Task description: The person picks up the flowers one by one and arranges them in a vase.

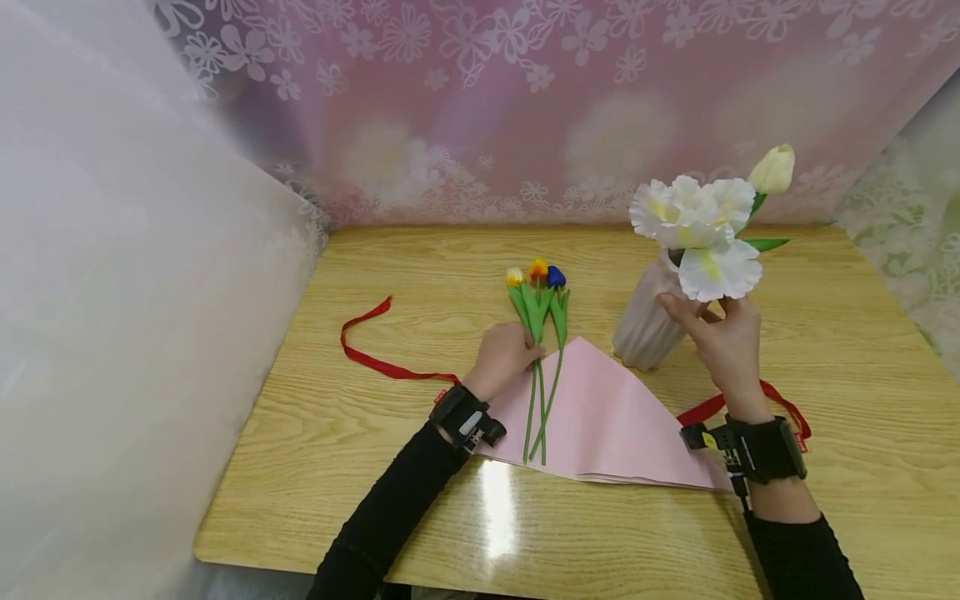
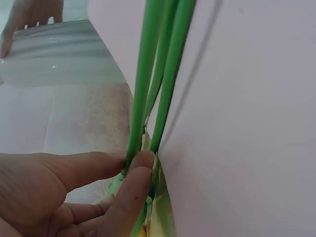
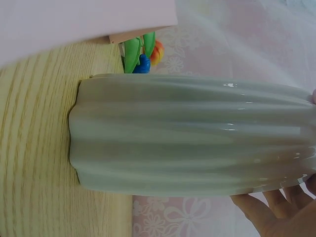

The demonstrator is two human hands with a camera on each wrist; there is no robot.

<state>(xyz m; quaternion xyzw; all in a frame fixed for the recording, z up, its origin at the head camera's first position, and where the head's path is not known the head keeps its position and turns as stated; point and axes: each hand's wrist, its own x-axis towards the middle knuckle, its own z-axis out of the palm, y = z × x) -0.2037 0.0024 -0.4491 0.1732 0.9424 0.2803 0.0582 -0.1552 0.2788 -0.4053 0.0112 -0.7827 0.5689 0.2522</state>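
Near the middle of the table, my left hand (image 1: 504, 360) pinches the green stems (image 2: 168, 74) of three artificial tulips (image 1: 537, 310), one cream-yellow, one orange and one blue. The tulips' lower stems lie over folded pink wrapping paper (image 1: 600, 425). To the right, my right hand (image 1: 723, 342) grips a pale fluted vase (image 1: 647, 329) near its rim, fingers on one side and thumb on the other. The vase (image 3: 192, 133) stands on the table. It holds large white ruffled flowers (image 1: 697, 217) and a white tulip (image 1: 772, 171), partly in front of the rim.
A red ribbon (image 1: 375, 360) stretches leftward over the table (image 1: 300, 492); its other end (image 1: 783, 400) shows by the right wrist. Part of the ribbon is hidden beneath the paper. A pink floral curtain (image 1: 480, 125) hangs behind the table, and a white sheet (image 1: 135, 250) at the left.
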